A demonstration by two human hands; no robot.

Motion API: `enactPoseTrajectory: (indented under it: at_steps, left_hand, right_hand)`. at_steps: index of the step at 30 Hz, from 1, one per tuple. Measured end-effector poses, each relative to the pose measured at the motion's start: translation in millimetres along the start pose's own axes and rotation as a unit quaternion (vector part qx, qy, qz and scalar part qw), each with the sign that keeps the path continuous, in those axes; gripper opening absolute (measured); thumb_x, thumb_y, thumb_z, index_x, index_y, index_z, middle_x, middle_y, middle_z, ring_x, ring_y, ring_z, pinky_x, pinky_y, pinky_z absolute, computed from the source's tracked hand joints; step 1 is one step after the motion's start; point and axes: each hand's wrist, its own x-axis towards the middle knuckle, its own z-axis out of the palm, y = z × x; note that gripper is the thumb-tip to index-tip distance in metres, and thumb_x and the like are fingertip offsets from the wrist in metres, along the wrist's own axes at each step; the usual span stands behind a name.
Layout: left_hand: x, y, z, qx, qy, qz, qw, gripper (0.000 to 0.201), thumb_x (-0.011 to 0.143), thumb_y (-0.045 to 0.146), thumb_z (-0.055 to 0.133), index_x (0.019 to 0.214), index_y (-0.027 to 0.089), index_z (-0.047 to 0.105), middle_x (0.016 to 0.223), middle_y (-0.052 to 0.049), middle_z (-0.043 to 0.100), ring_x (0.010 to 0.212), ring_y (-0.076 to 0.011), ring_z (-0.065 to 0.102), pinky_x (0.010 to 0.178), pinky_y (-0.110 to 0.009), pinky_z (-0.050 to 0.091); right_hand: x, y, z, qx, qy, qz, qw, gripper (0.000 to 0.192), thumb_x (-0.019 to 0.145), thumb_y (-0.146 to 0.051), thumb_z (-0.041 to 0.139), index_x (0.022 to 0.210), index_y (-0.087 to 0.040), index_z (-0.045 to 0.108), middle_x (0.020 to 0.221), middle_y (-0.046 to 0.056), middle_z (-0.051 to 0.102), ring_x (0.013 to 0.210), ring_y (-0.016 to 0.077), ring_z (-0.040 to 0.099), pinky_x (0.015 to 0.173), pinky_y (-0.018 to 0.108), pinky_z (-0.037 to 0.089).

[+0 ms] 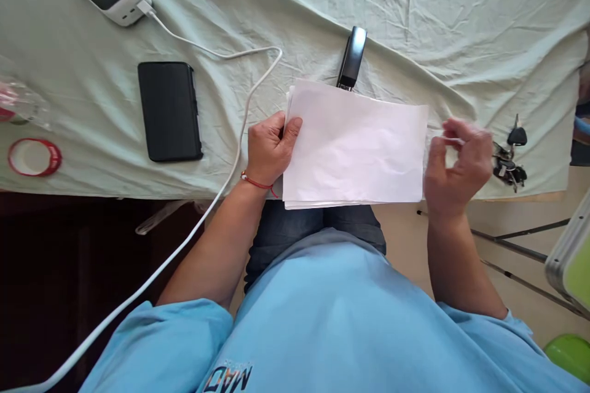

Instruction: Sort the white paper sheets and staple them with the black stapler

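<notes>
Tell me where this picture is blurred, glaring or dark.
Head view: right hand smeared by motion blur; left hand sharp on the paper stack; the top sheet is nearly washed out by bright light; under the table edge, lower left is deep shadow.

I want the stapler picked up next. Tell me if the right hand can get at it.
Probably yes: the stapler lies uncovered on the cloth just beyond the paper stack, and the right hand seems free beside it.
</notes>
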Motion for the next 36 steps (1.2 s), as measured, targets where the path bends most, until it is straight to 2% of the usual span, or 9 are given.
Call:
enactPoseTrajectory:
  at_steps: [3, 6, 9, 16, 20, 25, 29, 32, 36]
  left_hand:
    - [0, -4, 2.0, -0.009, 0.014, 0.000, 1.000, 0.059, 0.107, 0.062, 0.082, 0.071, 0.026, 0.051, 0.065, 0.005, 0.042, 0.064, -0.0160, 0.035, 0.068, -0.038, 0.027]
    - [0, -5, 3.2, -0.004, 0.027, 0.004, 1.000, 0.054, 0.108, 0.058, 0.081, 0.073, 0.025, 0.055, 0.065, 0.005, 0.046, 0.065, -0.0157, 0.038, 0.066, -0.036, 0.028]
    - [1, -6, 3.7, 0.014, 0.025, 0.021, 0.999, 0.058, 0.110, 0.056, 0.078, 0.071, 0.025, 0.049, 0.064, 0.005, 0.044, 0.063, -0.0148, 0.036, 0.064, -0.036, 0.028]
    - [6, -9, 3.7, 0.023, 0.032, 0.071, 0.997, 0.079, 0.115, 0.084, 0.062, 0.070, 0.024, 0.037, 0.062, 0.005, 0.029, 0.058, -0.0137, 0.028, 0.059, -0.038, 0.024]
    - [6, -11, 3.2, 0.026, 0.034, 0.080, 0.996, 0.079, 0.118, 0.084, 0.055, 0.070, 0.024, 0.036, 0.064, 0.004, 0.028, 0.058, -0.0136, 0.027, 0.059, -0.038, 0.023]
    - [7, -13, 3.0, 0.029, 0.030, 0.075, 0.996, 0.076, 0.115, 0.079, 0.065, 0.069, 0.024, 0.039, 0.062, 0.005, 0.029, 0.058, -0.0132, 0.026, 0.059, -0.038, 0.023]
    - [7, -14, 2.9, 0.029, 0.033, 0.075, 0.996, 0.075, 0.114, 0.075, 0.069, 0.069, 0.024, 0.038, 0.062, 0.005, 0.028, 0.058, -0.0132, 0.024, 0.059, -0.038, 0.022]
    - [7, -14, 2.9, 0.020, 0.031, 0.074, 0.997, 0.075, 0.115, 0.076, 0.069, 0.069, 0.024, 0.037, 0.062, 0.005, 0.029, 0.058, -0.0134, 0.026, 0.059, -0.038, 0.023]
    - [7, -15, 3.2, 0.008, 0.028, 0.070, 0.997, 0.077, 0.113, 0.080, 0.068, 0.070, 0.024, 0.037, 0.063, 0.005, 0.029, 0.059, -0.0136, 0.026, 0.059, -0.038, 0.023]
  right_hand:
    - [-29, -31, 27, -0.007, -0.164, -0.108, 0.980, 0.042, 0.112, -0.039, 0.075, 0.153, -0.047, 0.083, 0.152, 0.003, 0.086, 0.151, 0.0352, 0.076, 0.137, 0.065, 0.059]
    - [-55, -39, 58, -0.026, -0.348, -0.185, 0.919, 0.061, 0.114, -0.050, 0.074, 0.174, -0.042, 0.069, 0.180, 0.002, 0.069, 0.172, 0.0368, 0.063, 0.148, 0.065, 0.048]
    - [-69, -31, 74, -0.065, -0.430, -0.239, 0.868, 0.072, 0.116, -0.049, 0.072, 0.185, -0.034, 0.056, 0.187, 0.005, 0.060, 0.178, 0.0357, 0.056, 0.154, 0.067, 0.036]
    - [-69, -22, 68, -0.071, -0.457, -0.290, 0.838, 0.057, 0.120, -0.041, 0.068, 0.176, -0.031, 0.067, 0.178, 0.008, 0.069, 0.174, 0.0300, 0.061, 0.154, 0.064, 0.035]
    - [-67, -22, 66, -0.047, -0.445, -0.299, 0.843, 0.049, 0.120, -0.042, 0.070, 0.167, -0.029, 0.075, 0.172, 0.008, 0.075, 0.168, 0.0304, 0.068, 0.152, 0.066, 0.039]
    - [-70, -27, 69, -0.029, -0.407, -0.298, 0.863, 0.038, 0.120, -0.030, 0.067, 0.154, -0.027, 0.083, 0.159, 0.008, 0.084, 0.158, 0.0264, 0.077, 0.147, 0.057, 0.050]
    - [-76, -36, 78, -0.057, -0.378, -0.303, 0.873, 0.045, 0.121, -0.033, 0.065, 0.163, -0.021, 0.077, 0.171, 0.012, 0.075, 0.165, 0.0269, 0.071, 0.147, 0.053, 0.051]
    - [-82, -38, 84, -0.076, -0.410, -0.293, 0.861, 0.053, 0.121, -0.033, 0.066, 0.173, -0.025, 0.069, 0.177, 0.010, 0.070, 0.171, 0.0278, 0.064, 0.151, 0.057, 0.044]
    - [-85, -31, 84, -0.068, -0.433, -0.296, 0.849, 0.053, 0.122, -0.026, 0.063, 0.174, -0.030, 0.068, 0.175, 0.007, 0.072, 0.169, 0.0250, 0.067, 0.154, 0.060, 0.040]
